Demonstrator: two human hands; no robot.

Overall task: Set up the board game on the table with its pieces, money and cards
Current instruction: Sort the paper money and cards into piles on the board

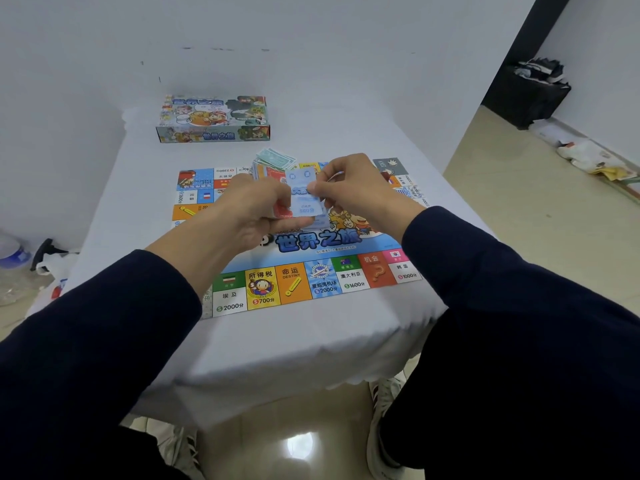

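The colourful game board [311, 271] lies flat on the white-covered table [277, 341]. Above its middle, my left hand [256, 213] grips a stack of paper money, with a red note [282, 211] showing under the fingers. My right hand [349, 188] pinches a light blue note [303, 195] at the top of that stack. Behind the hands, a pile of green and red money notes [275, 161] rests on the board's far side. The closed game box [213, 119] stands at the far end of the table.
A white wall runs behind the table. On the floor at the left lie plastic bags and a black spray bottle [48, 251]. At the right, a black bin [533, 91] and scattered litter [595, 161] sit by the wall. My legs and shoes are at the table's near edge.
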